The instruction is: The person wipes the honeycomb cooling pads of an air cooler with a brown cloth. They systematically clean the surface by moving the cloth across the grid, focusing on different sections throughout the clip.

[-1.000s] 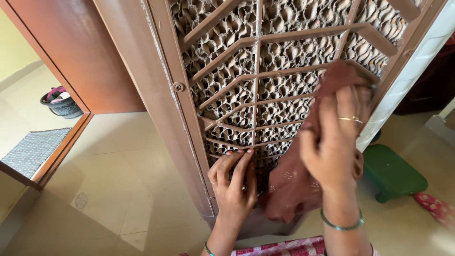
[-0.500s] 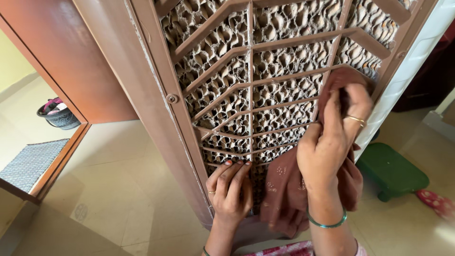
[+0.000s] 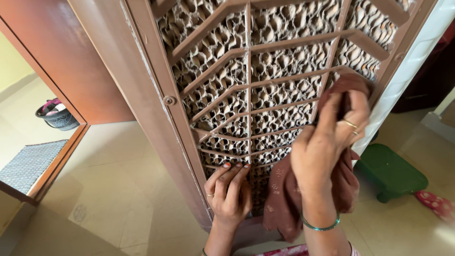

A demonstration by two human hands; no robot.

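A tall brown cabinet-like appliance fills the view; its side is a slatted brown grille (image 3: 265, 80) over a honeycomb pad. My right hand (image 3: 327, 142), with a ring and a green bangle, presses a brown cloth (image 3: 289, 199) against the grille's right part; the cloth hangs down below the hand. My left hand (image 3: 230, 189) rests flat on the lower grille, fingertips hooked over a slat, holding nothing else.
A green low stool (image 3: 391, 173) stands on the tiled floor at right, with a pink slipper (image 3: 436, 204) beside it. At left a wooden door frame (image 3: 57, 161) opens onto a grey mat (image 3: 28, 163) and a dark basket (image 3: 57, 116).
The view has shifted closer and the grille sits more centred. My right hand with the cloth has slid slightly down along the right slats. My left hand has stayed on the lower grille.
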